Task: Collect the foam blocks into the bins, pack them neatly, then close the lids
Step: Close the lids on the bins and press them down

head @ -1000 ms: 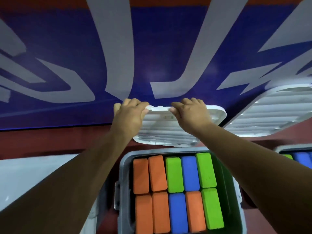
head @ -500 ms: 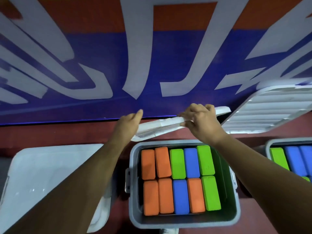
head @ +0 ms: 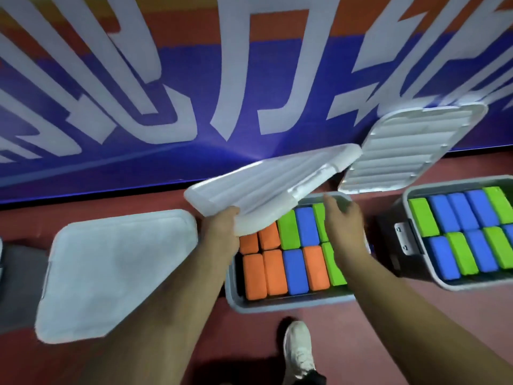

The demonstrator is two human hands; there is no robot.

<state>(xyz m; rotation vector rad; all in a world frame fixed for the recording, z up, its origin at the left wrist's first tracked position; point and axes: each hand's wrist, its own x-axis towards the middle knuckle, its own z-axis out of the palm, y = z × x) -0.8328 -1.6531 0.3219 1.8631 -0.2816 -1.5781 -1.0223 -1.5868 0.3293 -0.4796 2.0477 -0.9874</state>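
One corner of the white lid (head: 272,184) is gripped by the left hand (head: 220,234) and held tilted over the foam blocks (head: 294,270) packed in the grey bin (head: 277,304) beneath, seemingly ready for lowering, while the empty, slack-fingered right hand (head: 344,220) is poised alongside.

A broad wall banner (head: 194,79) fills the upper half of the view, deep blue with large pale grey-white block letters across it. An orange band (head: 188,26) runs along its top, and a thin black strip (head: 83,200) edges its base. Below it lies a dark red floor (head: 244,337). A white lace-up sneaker (head: 298,348) stands on the floor at bottom centre, toe pointing toward the banner, with a dark trouser cuff (head: 313,377) at its heel.
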